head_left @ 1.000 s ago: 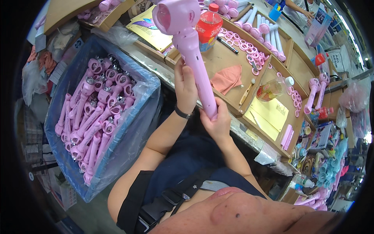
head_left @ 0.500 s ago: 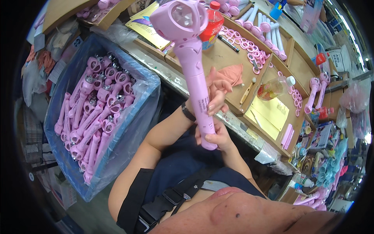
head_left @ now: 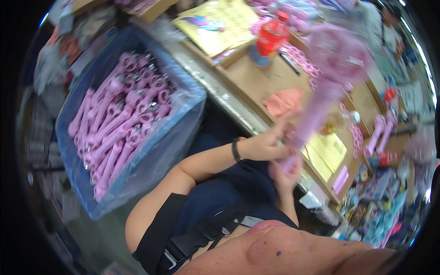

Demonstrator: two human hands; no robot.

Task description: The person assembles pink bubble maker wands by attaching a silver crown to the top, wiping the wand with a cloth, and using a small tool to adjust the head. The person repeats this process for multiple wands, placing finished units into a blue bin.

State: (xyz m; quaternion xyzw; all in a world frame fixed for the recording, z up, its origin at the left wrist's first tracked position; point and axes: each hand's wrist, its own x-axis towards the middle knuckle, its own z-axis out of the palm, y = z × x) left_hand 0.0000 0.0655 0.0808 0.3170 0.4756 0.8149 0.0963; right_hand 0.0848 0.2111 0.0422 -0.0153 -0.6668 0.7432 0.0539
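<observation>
A pink toy wand (head_left: 316, 107) with a wide, hollow round head leans up and to the right, blurred by motion. My right hand (head_left: 287, 174) is closed around the lower end of its handle. Just above, my left hand (head_left: 275, 144), with a black band on its wrist, has its fingers against the handle and closed on it. The wand's head is over the right part of the workbench tray. Behind the left hand lies a salmon-coloured cloth (head_left: 283, 101).
To the left, a blue-lined bin (head_left: 188, 98) holds many pink wands (head_left: 114, 126). The cardboard tray (head_left: 243, 75) bears a red-capped bottle (head_left: 271, 39), a black marker (head_left: 290, 63), pink rings (head_left: 302, 59) and yellow paper (head_left: 324, 156). Two more wands (head_left: 381, 133) lie at the right.
The wand has swung from nearly upright to a rightward lean, and both hands have moved right with it. My view has shifted somewhat too.
</observation>
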